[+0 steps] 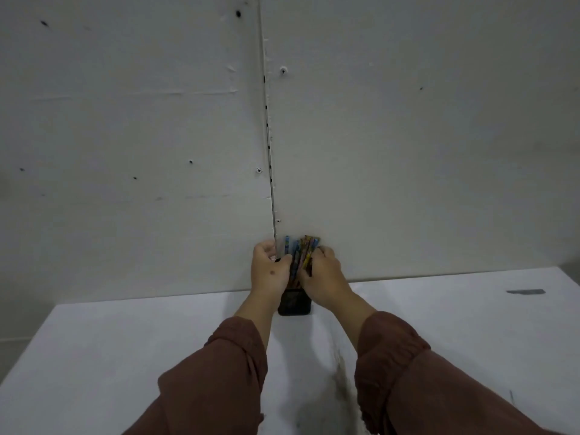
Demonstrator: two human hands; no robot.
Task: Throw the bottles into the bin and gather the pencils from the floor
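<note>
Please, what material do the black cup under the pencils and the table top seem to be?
Black cup: probably a mesh holder, metal or plastic; its dark wall looks finely textured, but blur leaves this open. Table top: smooth matte white, perhaps laminate or painted board, scuffed grey near the front.

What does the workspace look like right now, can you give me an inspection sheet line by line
Surface: white table, smudged near the front edge.
Job's things: bundle of coloured pencils standing in a black holder; no bottles or bin seen.
Clutter: dark flat strip at far right.
Hands: left hand and right hand both closed around the pencils.
Cables: nothing seen.
Surroundings: white panel wall with screws and a vertical seam.
</note>
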